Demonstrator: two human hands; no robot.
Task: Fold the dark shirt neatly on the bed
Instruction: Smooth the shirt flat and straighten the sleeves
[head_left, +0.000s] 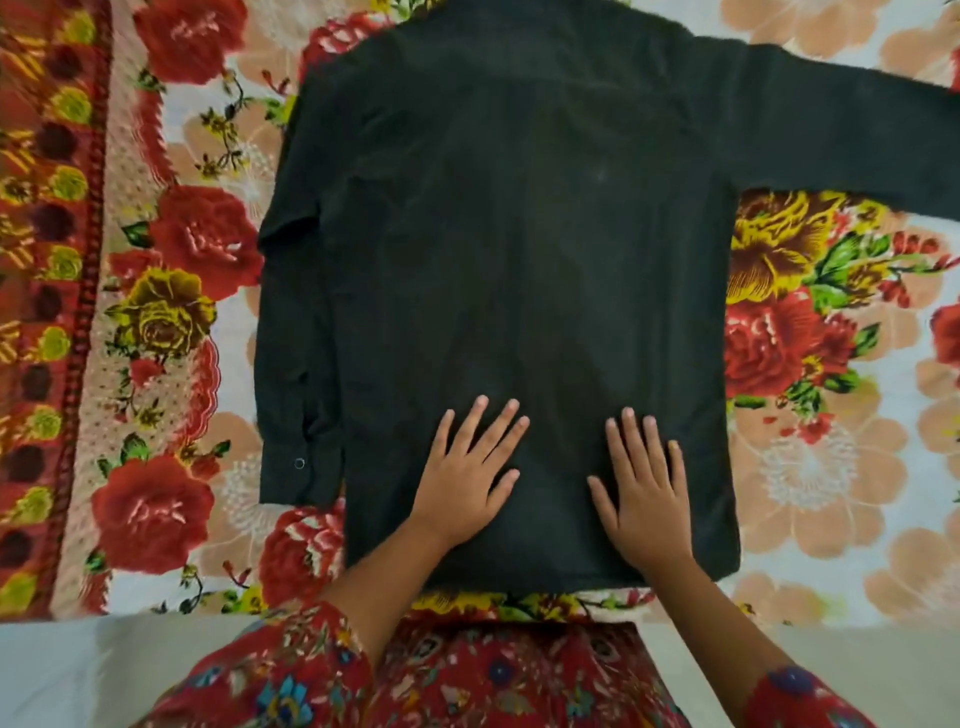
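Note:
The dark shirt lies spread flat on the bed, back side up, collar end far from me and hem near me. Its left sleeve lies down along the body's left edge, cuff with a small snap button near the hem. Its right sleeve stretches out to the right, past the frame edge. My left hand rests flat on the lower part of the shirt, fingers spread. My right hand lies flat beside it, a little to the right, fingers also spread. Neither hand grips the cloth.
The bed carries a floral bedsheet with red and yellow roses and a red patterned border on the left. The bed's near edge runs just below the shirt's hem. My red patterned clothing fills the bottom centre.

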